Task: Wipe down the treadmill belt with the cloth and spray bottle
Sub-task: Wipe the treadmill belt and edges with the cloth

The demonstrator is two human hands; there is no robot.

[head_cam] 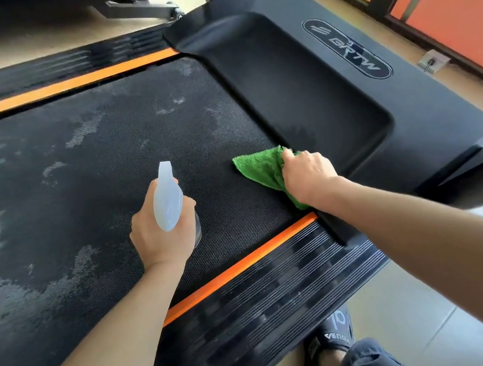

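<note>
The black treadmill belt [84,180] fills the middle of the view, with pale dusty patches across its left half. My left hand [160,234] grips a translucent white spray bottle [167,199] above the belt, nozzle pointing away from me. My right hand [307,173] presses a crumpled green cloth [260,167] onto the belt beside the black motor cover [297,82]. The part of the cloth under my palm is hidden.
Orange strips and ribbed black side rails [264,291] run along both belt edges. A treadmill upright [480,168] stands at the right. My shoe [333,337] is on the tiled floor below. An orange glass wall [458,12] and a floor socket [432,61] lie beyond the motor cover.
</note>
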